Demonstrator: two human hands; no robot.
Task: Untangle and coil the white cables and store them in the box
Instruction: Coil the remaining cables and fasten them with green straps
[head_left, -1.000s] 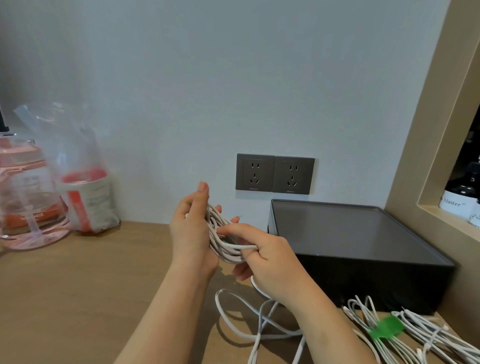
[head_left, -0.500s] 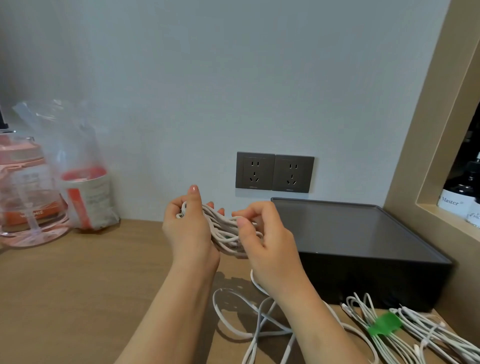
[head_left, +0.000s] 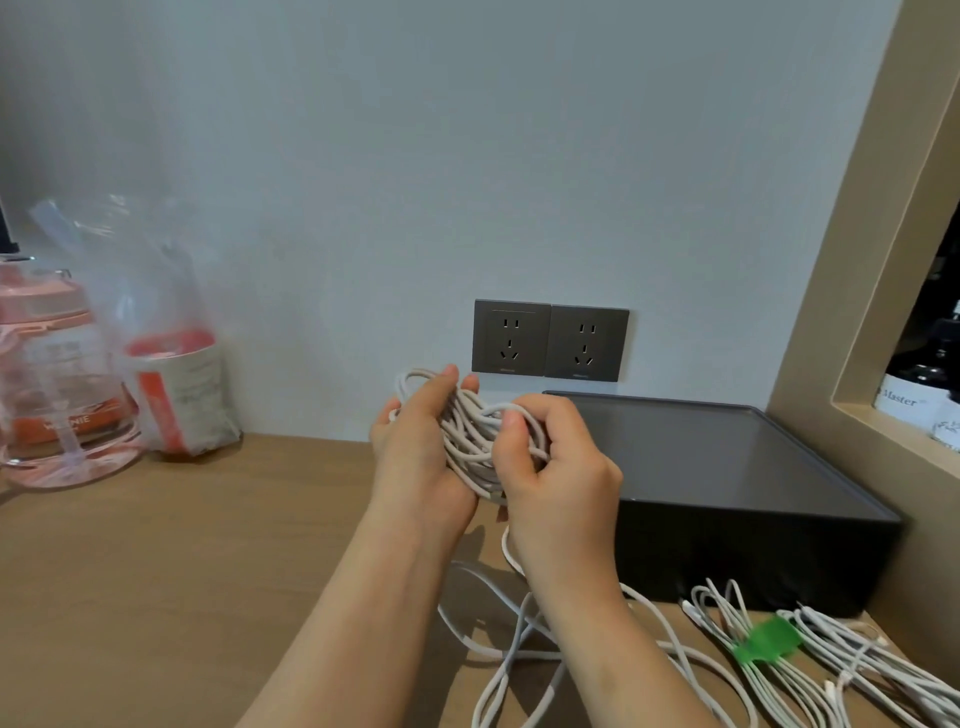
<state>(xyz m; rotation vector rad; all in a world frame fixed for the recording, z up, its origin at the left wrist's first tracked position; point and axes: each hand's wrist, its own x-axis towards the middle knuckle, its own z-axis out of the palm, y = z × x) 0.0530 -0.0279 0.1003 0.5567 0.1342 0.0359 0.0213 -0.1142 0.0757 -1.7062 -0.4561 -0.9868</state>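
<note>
A coil of white cable (head_left: 470, 434) is wound around my left hand (head_left: 415, 457), whose fingers close over the loops. My right hand (head_left: 558, 478) grips the same coil from the right, thumb on top. The cable's loose tail (head_left: 498, 623) hangs from under my right hand and loops over the wooden table. The dark grey box (head_left: 727, 499) stands just right of my hands, its top open. A second bundle of white cables (head_left: 831, 670), bound with a green tie (head_left: 766, 642), lies in front of the box.
A clear plastic bag with a red and white pack (head_left: 176, 384) and a pink transparent jug (head_left: 57, 384) stand at the back left. Two dark wall sockets (head_left: 550, 340) sit above the box. A beige shelf frame (head_left: 852, 312) with dark bottles rises at right.
My right hand carried the cable up and over the coil, adding a turn, and now clasps the coil closely. The loose tail on the table has shortened and shifted.
</note>
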